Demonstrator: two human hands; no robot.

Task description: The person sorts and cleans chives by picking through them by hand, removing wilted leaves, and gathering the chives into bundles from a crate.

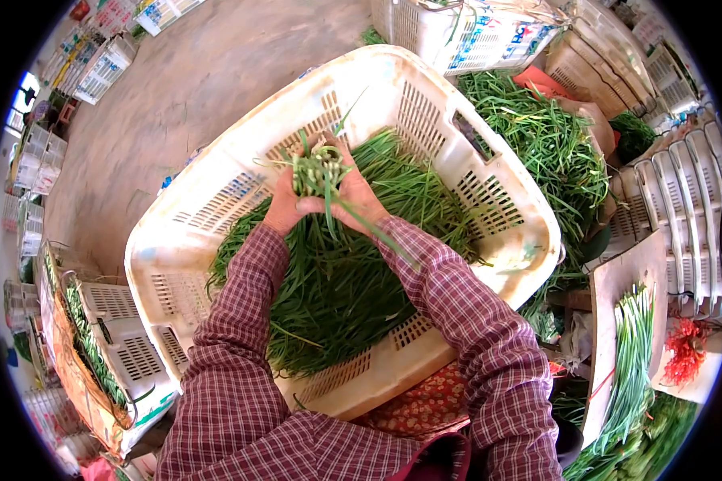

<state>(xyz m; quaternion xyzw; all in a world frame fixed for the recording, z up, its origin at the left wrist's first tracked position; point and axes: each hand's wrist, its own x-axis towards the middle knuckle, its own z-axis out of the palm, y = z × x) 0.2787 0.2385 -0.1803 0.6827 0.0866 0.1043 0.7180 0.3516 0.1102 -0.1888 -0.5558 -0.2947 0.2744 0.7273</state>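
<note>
- Two bare hands of yours close round one bundle of green stalks (319, 170), your left hand (285, 202) on one side and your right hand (358, 192) on the other.
- Your fingers are curled in a grasp on it; their tips are mostly hidden behind the stalks, so how tightly they press, you cannot tell from here.
- The bundle sits above the far part of the white crate (542, 240), over the loose greens (337, 297) inside. Working there probably lets stray leaves drop back among the rest.
- Cupping from both sides seems meant to keep the ends gathered and roughly even, since single stalks could slide out of a one-sided hold.
- The pale ends point up towards your face, bunched but not perfectly level. The long axis appears to run from those ends down and away from you, though your hands hide much of its length.
- A long leaf trails from the bundle across your right wrist towards the forearm, out of line with the others.
- Beyond the crate's right side lies a heap of greens (529, 144); nearer you, long stalks (630, 369) lie lengthwise on a board (603, 321), perhaps to keep them straight.
</note>
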